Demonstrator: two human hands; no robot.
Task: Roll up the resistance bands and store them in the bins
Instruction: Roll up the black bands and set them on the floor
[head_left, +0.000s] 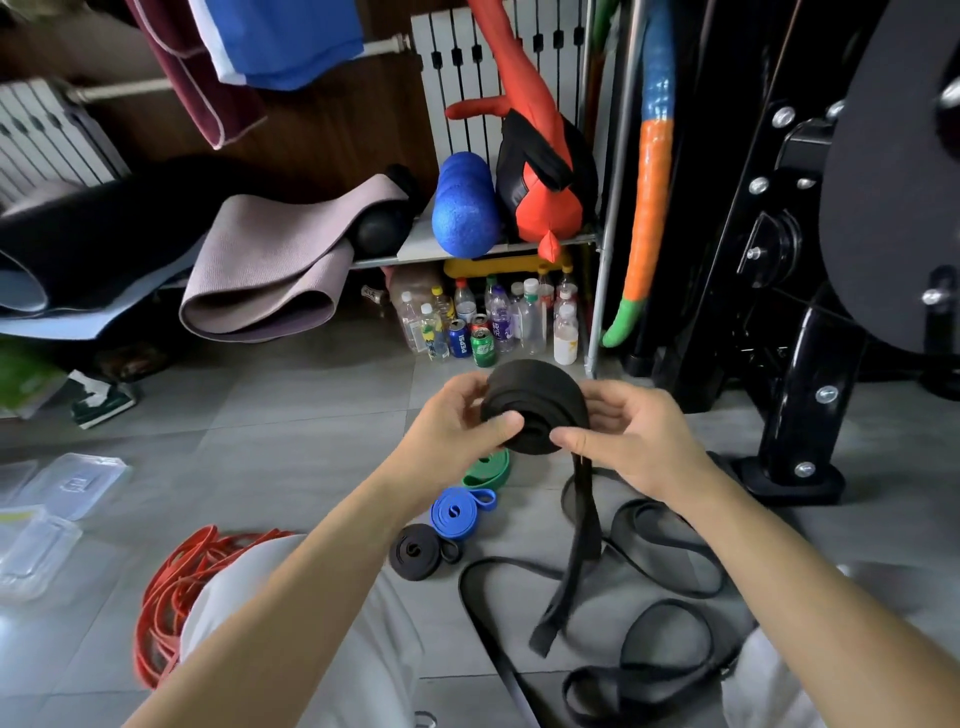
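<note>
A thick black resistance band roll (537, 402) is held in the air between my left hand (457, 426) and my right hand (631, 436), thumbs pressed on its face. Its loose tail (571, 566) hangs down to the floor, where more black band (665, 644) lies in loops. On the tiles below sit a rolled green band (488, 470), a rolled blue band (457, 512) and a rolled black band (418, 551). A tangle of red bands (171, 592) lies by my left knee. Clear plastic bins (36, 551) stand at the far left.
A shelf (467, 249) ahead carries folded mats, a blue foam roller (462, 205) and a red punching bag. Bottles and cans (483, 322) crowd the floor under it. A black gym machine (810, 312) stands at the right, its foot close to my right hand.
</note>
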